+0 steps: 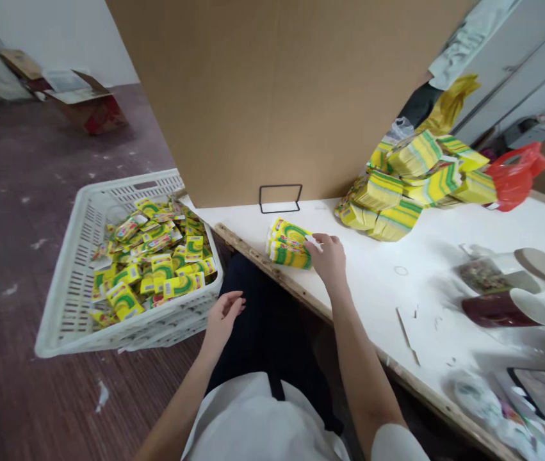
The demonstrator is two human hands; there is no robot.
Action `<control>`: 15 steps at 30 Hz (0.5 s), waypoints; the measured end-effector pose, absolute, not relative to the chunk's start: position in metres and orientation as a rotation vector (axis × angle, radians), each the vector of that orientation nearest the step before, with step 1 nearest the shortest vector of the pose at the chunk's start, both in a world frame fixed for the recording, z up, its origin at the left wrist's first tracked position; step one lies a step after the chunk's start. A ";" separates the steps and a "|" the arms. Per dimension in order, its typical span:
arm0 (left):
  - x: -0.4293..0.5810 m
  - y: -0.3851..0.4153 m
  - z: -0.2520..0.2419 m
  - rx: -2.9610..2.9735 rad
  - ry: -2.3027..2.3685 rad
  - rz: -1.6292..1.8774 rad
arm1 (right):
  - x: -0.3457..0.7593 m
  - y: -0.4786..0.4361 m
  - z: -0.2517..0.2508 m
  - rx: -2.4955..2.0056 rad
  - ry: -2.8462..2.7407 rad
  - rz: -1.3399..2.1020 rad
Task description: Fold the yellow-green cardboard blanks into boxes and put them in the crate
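My right hand is closed at the right end of a few yellow-and-green printed packets, which lie side by side near the table's front edge. A bit of white shows by its fingertips. My left hand hovers over my lap, beside the basket, its fingers loosely curled with nothing visible in them. To the left, a white plastic basket holds a loose heap of small filled packets in the same yellow and green. A black wire frame sits on the table behind the packets by my right hand.
A tall cardboard sheet rises behind the white table. Bundled yellow-green flat wrappers are piled at the back right, near a red plastic bag. A dark red mug lies right; an open carton stands on the floor.
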State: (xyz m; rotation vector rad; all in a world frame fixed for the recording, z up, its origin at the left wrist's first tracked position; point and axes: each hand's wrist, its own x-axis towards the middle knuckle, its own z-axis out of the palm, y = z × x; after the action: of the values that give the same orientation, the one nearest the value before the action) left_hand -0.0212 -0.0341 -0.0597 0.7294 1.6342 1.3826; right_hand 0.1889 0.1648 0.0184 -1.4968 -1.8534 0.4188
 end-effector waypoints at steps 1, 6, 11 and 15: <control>-0.018 -0.033 -0.059 0.727 1.627 1.375 | 0.185 0.170 0.015 -1.518 -1.866 0.411; -0.008 -0.031 -0.059 0.673 1.591 1.414 | 0.177 0.177 0.005 -1.483 -1.949 0.402; 0.003 -0.026 -0.053 0.655 1.490 1.484 | 0.178 0.178 0.014 -1.435 -1.966 0.422; 0.014 -0.018 -0.038 0.784 1.263 1.523 | 0.177 0.150 0.023 -1.361 -1.917 0.505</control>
State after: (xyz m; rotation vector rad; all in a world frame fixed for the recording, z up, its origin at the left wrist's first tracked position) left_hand 0.0144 -0.0180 -0.0375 0.7844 1.2634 1.5232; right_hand 0.1772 0.1497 0.0234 -1.3607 -1.9175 0.5047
